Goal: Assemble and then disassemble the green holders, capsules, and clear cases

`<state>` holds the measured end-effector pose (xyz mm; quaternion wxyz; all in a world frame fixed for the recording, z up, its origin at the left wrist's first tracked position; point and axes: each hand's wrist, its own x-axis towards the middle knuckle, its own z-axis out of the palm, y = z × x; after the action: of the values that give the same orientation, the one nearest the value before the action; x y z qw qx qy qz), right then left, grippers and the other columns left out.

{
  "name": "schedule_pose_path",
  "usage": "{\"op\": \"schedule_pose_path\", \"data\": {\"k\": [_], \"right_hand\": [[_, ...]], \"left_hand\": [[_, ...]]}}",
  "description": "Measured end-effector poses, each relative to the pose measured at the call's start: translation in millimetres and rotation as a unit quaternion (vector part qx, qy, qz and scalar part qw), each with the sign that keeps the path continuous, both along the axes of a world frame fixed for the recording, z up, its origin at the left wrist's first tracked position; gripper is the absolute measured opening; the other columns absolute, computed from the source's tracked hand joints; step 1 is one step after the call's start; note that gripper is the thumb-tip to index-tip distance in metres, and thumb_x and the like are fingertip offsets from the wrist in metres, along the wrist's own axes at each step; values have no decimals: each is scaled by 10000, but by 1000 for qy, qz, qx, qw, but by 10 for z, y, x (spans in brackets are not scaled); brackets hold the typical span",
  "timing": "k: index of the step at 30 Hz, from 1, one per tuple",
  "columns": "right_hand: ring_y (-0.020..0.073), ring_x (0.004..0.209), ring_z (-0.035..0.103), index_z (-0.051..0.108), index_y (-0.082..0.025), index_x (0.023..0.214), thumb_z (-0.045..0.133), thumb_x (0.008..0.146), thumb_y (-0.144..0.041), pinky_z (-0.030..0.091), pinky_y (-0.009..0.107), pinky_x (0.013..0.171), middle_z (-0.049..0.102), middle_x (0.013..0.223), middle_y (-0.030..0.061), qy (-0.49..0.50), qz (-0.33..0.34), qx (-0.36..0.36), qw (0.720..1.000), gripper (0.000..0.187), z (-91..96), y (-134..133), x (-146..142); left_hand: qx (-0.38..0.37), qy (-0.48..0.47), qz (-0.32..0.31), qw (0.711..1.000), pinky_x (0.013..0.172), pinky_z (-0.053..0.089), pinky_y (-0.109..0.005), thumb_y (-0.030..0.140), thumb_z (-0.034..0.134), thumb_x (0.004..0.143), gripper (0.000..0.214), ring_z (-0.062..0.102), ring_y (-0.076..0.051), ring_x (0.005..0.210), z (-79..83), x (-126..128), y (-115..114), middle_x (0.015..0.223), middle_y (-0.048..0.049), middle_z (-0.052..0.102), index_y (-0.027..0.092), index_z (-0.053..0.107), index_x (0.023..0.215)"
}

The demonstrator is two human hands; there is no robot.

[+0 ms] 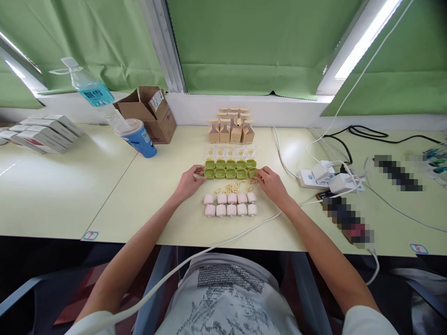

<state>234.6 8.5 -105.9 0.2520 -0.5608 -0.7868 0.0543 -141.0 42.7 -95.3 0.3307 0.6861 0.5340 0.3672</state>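
Note:
Two rows of small olive-green open cases (231, 173) sit side by side on the table in front of me. My left hand (193, 182) is at the left end of these rows, thumb and fingers apart, fingertips against the end case. At the opposite end, my right hand (271, 182) pinches the front-row green case (252, 173), which sits slightly askew. Loose yellow link-shaped pieces (230, 188) lie scattered just below the cases. Nearer to me are two rows of pale pink rounded cases (231, 210). Clear packs with yellow centres (230, 151) line up behind the green rows.
Small open brown boxes (235, 132) stand at the back. Left are a cardboard box (157, 116), a blue cup (138, 139), a water bottle (92, 90) and stacked white boxes (49, 132). A power strip (310, 179) sits right; a white cable (223, 243) crosses the front.

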Motion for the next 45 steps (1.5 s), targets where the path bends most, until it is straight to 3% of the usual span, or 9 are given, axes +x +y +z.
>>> {"op": "schedule_pose_path", "data": {"k": [9, 15, 19, 22, 25, 31, 37, 41, 45], "right_hand": [[224, 863, 772, 790, -175, 1193, 498, 1137, -228, 671, 393, 879, 752, 1153, 136, 61, 18, 0, 998, 303, 76, -205, -23], [277, 1078, 789, 747, -229, 1498, 564, 1072, -123, 672, 452, 999, 723, 1339, 158, -60, 99, -99, 988, 476, 180, -239, -173], [271, 1056, 782, 656, -220, 1618, 600, 1028, -53, 670, 449, 983, 701, 1313, 159, -137, 124, -119, 976, 615, 296, -144, -277], [248, 987, 759, 749, -230, 1480, 606, 1049, -79, 657, 407, 921, 699, 1265, 137, -174, 154, -108, 967, 479, 365, -118, -280], [227, 955, 739, 798, -212, 1332, 584, 1083, -112, 633, 359, 866, 698, 1280, 136, -183, 164, -102, 964, 343, 382, -129, -244], [244, 928, 752, 582, -247, 1669, 542, 1122, -149, 618, 356, 796, 701, 1276, 138, -205, 163, -94, 961, 557, 312, -120, -213], [242, 907, 751, 681, -195, 1547, 547, 1138, -173, 608, 357, 798, 691, 1273, 149, -209, 138, -113, 961, 431, 318, -124, -232], [240, 910, 745, 624, -283, 1655, 535, 1136, -152, 598, 348, 784, 679, 1286, 136, -221, 138, -122, 958, 542, 339, -136, -213], [231, 946, 745, 742, -225, 1474, 509, 1140, -143, 620, 355, 838, 674, 1275, 140, -178, 157, -127, 963, 416, 346, -133, -189]], "left_hand": [[85, 25, 8, 996, 759, 623, -342, 455, 708, 924, 371, 757, -245, 1040, 53, -20, -132, 1297, -131, 774, 215, 731, 1207], [115, 216, -276, 929, 890, 611, -390, 272, 662, 1055, 270, 778, -256, 987, 343, 170, -163, 1244, -115, 816, 240, 821, 1270], [117, 335, -337, 872, 821, 557, -345, 80, 717, 949, 504, 788, -284, 1030, 482, 468, -38, 1289, -125, 805, 244, 792, 1419], [113, 361, -360, 853, 737, 498, -309, 38, 713, 915, 545, 780, -265, 981, 513, 614, 24, 1253, -105, 809, 245, 783, 1414], [109, 342, -360, 861, 732, 488, -316, 60, 681, 953, 373, 766, -262, 947, 508, 636, 49, 1167, -92, 819, 220, 811, 1264], [109, 285, -354, 884, 843, 545, -337, 159, 669, 1031, 365, 767, -256, 1013, 457, 560, 36, 1321, -107, 783, 272, 820, 1344], [104, 265, -362, 887, 802, 536, -318, 146, 606, 1059, 287, 748, -230, 943, 395, 546, 30, 1200, -100, 778, 240, 859, 1155], [125, 258, -355, 890, 824, 550, -330, 112, 552, 1058, 391, 758, -242, 997, 386, 515, 19, 1265, -106, 781, 261, 845, 1269], [123, 266, -363, 885, 794, 543, -331, 149, 613, 1054, 307, 759, -218, 910, 371, 519, -3, 1301, -107, 779, 259, 887, 1142]]}}
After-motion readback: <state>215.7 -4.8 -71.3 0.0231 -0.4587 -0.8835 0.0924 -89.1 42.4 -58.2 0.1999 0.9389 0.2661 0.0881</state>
